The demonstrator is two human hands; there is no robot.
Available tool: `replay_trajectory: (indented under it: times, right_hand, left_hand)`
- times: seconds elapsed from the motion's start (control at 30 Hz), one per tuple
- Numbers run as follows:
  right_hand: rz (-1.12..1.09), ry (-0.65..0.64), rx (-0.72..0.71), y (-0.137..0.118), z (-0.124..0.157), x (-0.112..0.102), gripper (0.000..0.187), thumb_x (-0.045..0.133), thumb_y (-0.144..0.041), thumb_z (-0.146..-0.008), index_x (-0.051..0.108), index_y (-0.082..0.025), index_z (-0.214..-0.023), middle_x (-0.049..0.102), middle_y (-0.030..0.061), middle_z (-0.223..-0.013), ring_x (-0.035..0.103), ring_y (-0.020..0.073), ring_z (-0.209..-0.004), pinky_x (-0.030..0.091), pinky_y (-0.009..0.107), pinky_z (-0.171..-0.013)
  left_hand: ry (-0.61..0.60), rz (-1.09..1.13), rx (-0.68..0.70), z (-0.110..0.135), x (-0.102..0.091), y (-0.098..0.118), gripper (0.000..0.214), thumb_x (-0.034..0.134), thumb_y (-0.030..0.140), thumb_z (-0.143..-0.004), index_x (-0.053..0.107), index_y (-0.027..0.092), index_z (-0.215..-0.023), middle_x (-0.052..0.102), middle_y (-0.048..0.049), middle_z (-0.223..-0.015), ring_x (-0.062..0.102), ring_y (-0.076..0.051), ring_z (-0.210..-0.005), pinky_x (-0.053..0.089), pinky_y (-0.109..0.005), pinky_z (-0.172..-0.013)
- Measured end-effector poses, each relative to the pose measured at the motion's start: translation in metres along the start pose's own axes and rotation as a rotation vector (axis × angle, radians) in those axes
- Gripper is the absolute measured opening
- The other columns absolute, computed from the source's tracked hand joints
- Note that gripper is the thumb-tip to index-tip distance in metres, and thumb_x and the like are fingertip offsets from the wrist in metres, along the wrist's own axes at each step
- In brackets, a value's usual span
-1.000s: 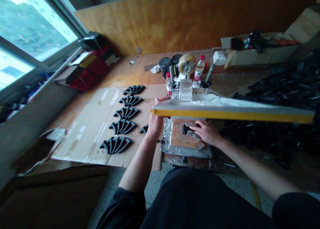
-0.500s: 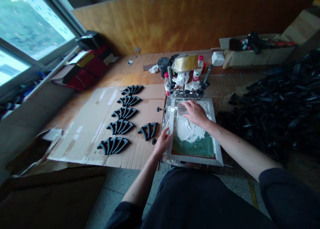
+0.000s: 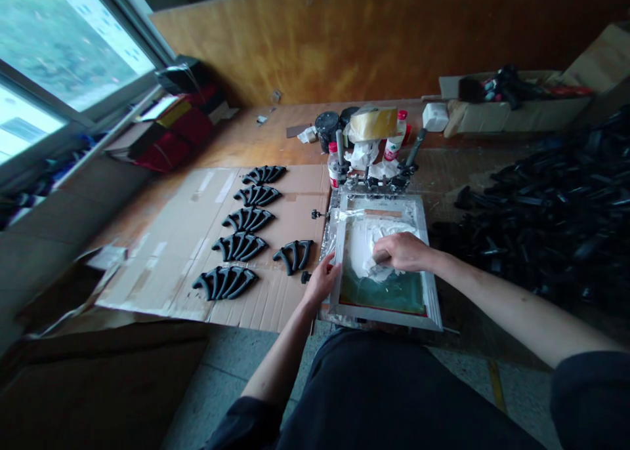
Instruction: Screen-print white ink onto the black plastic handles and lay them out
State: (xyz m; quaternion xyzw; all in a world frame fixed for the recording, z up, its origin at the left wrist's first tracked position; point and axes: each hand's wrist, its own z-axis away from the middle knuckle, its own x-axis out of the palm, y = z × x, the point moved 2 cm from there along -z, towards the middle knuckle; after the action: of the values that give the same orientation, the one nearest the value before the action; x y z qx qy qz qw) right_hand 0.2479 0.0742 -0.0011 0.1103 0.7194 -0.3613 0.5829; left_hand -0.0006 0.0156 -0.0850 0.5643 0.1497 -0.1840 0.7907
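Note:
A silk-screen frame (image 3: pixel 432 276) lies flat before me, its green mesh (image 3: pixel 378 294) partly covered with thick white ink (image 3: pixel 361 243). At the frame's left side, my left hand (image 3: pixel 323 278) grips the edge. My right hand (image 3: pixel 404 252) is closed low over the ink; its fingers curl round something small that they mostly hide. A thin brown strip (image 3: pixel 384 212) lies across the upper part of the screen. Left of the frame, several black curved plastic parts (image 3: pixel 240 246) stand in clusters on cardboard, with a smaller cluster (image 3: pixel 294 256) nearest my left hand.
Clamps (image 3: pixel 377 181) hold the frame's far end. Behind them are bottles (image 3: pixel 394 142), a dark tub (image 3: pixel 327 128) and a yellow wrapped block (image 3: pixel 374 123). A large heap of black parts (image 3: pixel 541 220) fills the right side, below an open carton (image 3: pixel 516 115).
My right hand has moved from the far part of the screen toward me and closed over the ink, uncovering the brown strip. My left hand stays at the frame's left edge.

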Motion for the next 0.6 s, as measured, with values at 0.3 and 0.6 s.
replay_trajectory:
  times: [0.3, 0.6]
  right_hand:
    - [-0.009, 0.123, -0.056, -0.01, 0.02, 0.025, 0.034, 0.055, -0.003, -0.078, 0.068, -0.023, -0.103, 0.071, 0.0006, -0.101, 0.065, 0.0163, -0.088, 0.047, 0.025, -0.073]
    - [0.072, 0.378, 0.358, 0.026, -0.049, -0.061, 0.06, 0.072, -0.033, -0.081, 0.051, -0.029, -0.137, 0.069, 0.0049, -0.108, 0.064, 0.0204, -0.088, 0.049, 0.031, -0.075]
  left_hand:
    - [-0.01, 0.019, -0.009, 0.002, -0.001, 0.003, 0.058, 0.053, 0.047, -0.086, 0.051, 0.019, -0.136, 0.064, -0.0011, -0.081, 0.058, -0.013, -0.068, 0.041, -0.022, -0.059]
    - [-0.043, 0.236, 0.003, 0.024, -0.026, 0.057, 0.071, 0.061, 0.055, -0.08, 0.046, 0.021, -0.141, 0.057, 0.0034, -0.064, 0.045, -0.009, -0.05, 0.032, -0.02, -0.047]
